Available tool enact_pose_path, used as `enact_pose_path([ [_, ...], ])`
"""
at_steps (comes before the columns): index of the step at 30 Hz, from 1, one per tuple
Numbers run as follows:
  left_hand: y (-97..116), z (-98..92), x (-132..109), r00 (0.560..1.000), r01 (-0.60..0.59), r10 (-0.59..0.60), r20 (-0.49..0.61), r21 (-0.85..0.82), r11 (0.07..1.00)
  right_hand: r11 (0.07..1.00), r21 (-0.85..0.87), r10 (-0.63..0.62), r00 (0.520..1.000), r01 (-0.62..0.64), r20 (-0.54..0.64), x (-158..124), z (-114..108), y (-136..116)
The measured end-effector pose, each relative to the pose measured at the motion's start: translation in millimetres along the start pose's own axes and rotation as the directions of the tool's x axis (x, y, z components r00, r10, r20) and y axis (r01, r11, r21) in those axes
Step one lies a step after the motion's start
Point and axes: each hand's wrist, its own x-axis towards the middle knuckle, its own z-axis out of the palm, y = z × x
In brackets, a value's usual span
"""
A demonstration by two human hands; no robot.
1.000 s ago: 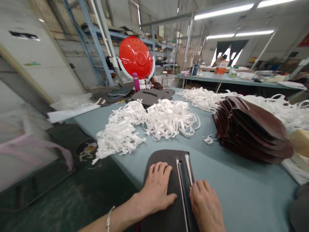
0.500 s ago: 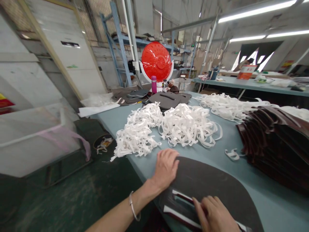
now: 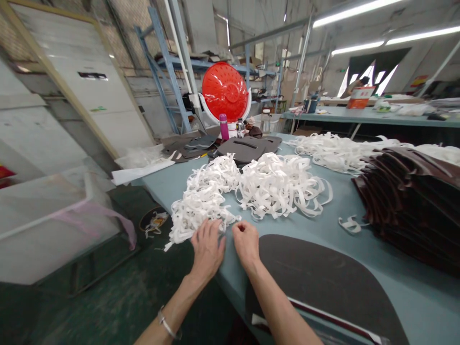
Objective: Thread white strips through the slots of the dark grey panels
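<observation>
My left hand [image 3: 207, 247] lies at the near edge of the left heap of white fabric strips [image 3: 203, 203], fingers spread and touching it. Just right of it, my right hand [image 3: 247, 243] is closed, thumb and fingers curled together beside the end of a loose strip. Whether anything is between those fingers is hidden. Under my right forearm lies a dark grey rounded panel [image 3: 316, 268] with a long slot. White-edged dark strips [image 3: 334, 320] run along the slot, partly covered by my arm.
Another heap of white strips [image 3: 276, 184] stands mid-table, with more strips [image 3: 338, 151] behind. A stack of dark brown folded pieces [image 3: 413, 206] is at the right. Grey panels [image 3: 240, 149], a purple bottle [image 3: 224, 127] and a red round heater [image 3: 225, 91] are at the back. A white bin [image 3: 46, 225] stands left.
My right hand has left the slot of the grey panel and moved up and left to the strips. My left hand has moved off the panel's edge leftward onto the heap.
</observation>
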Motion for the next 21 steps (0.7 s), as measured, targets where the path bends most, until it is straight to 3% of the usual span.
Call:
enact_pose_path([
  [5,-5,2.6,10,0.998,0.040,-0.040,0.054,0.003,0.999,0.999,0.025,0.050,0.995,-0.048,-0.086,-15,-70,37],
  [7,-4,3.8,10,0.996,0.018,-0.016,0.089,-0.025,1.000,0.999,0.019,0.027,0.996,-0.026,-0.080,-12,-83,40],
  [10,2,1.7,6,0.995,0.002,0.001,0.103,-0.029,1.000,0.999,0.016,-0.044,0.999,0.044,-0.032,4,-70,30],
  [16,20,-13.0,4,0.999,-0.030,0.031,-0.019,0.040,0.999,0.982,-0.036,-0.186,0.982,0.187,0.016,27,-8,8],
  [18,22,-13.3,11,0.995,-0.096,0.096,0.006,0.050,0.994,0.979,-0.072,-0.191,0.982,0.191,0.009,24,-6,13],
  [21,18,-7.3,24,0.989,-0.145,0.143,0.045,0.061,0.988,0.975,-0.134,-0.178,0.984,0.175,-0.013,16,-24,29],
])
